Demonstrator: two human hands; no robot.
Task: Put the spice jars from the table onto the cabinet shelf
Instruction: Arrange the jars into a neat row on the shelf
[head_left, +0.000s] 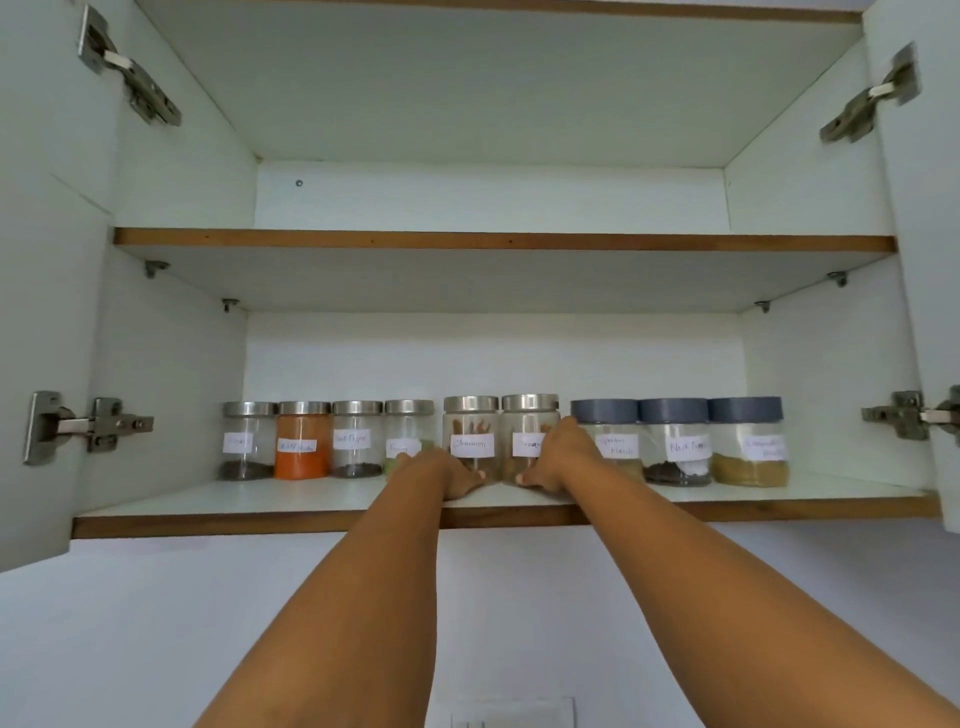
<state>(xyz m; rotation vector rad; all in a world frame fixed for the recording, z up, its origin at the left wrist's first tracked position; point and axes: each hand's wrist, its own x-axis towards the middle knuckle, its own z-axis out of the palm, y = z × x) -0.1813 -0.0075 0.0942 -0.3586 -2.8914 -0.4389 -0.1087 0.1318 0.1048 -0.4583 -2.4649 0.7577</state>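
Note:
Several glass spice jars stand in a row on the lower cabinet shelf (249, 506). Two steel-lidded jars sit in the middle, slightly forward of the rest. One is the cinnamon jar (470, 423); the other is a jar (525, 421) whose label is partly covered. My left hand (458, 477) wraps the left side of the cinnamon jar near its base, thumb at the front. My right hand (557, 457) wraps the right side of the other jar the same way. Both jars rest on the shelf, and the fingers behind them are hidden.
Left of the hands stand several steel-lidded jars, one filled with orange powder (303, 447). To the right are three blue-lidded jars (675, 441). The upper shelf (493, 240) holds nothing. Both cabinet doors are swung open, with hinges (88, 426) on the side walls. A wall switch plate (514, 714) is below.

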